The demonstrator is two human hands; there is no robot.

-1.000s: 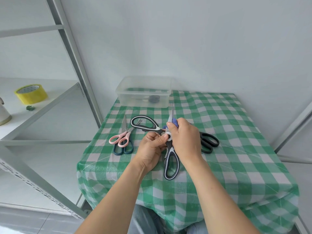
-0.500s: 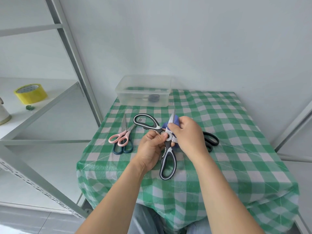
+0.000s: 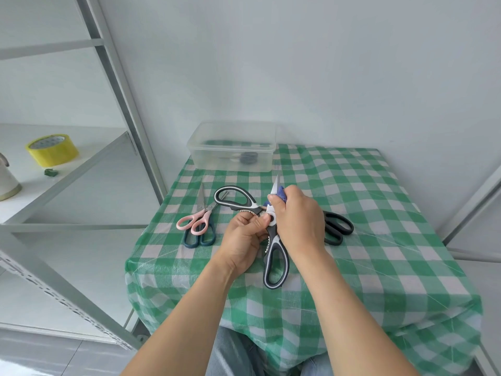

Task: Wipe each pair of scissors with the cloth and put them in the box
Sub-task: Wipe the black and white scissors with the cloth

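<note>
1. Kitchen scissors [image 3: 271, 218]: black-and-white handles, spread wide, held above the table's middle. Judged rigid and fairly heavy, with sharp, slick blades. Best taken by the handle loops or pivot.
2. Left hand [image 3: 244, 237]: pinching at the pivot.
3. Right hand [image 3: 298, 221]: curled round the soft blue cloth [image 3: 282, 191] on one blade.
4. Box [image 3: 206, 158]: table's far-left corner.

Setting: a plain storage or utility room. Evidence: bare white wall [image 3: 298, 63] at 12 o'clock. Grey slotted-steel shelving rack [image 3: 115, 85] at 9 to 10 o'clock, holding a roll of yellow packing tape [image 3: 53, 150]. Small counter [image 3: 379, 226] under a green-and-white checked plastic cover, set against the wall. Pale tiled floor [image 3: 40, 359] at 7 o'clock.
</note>
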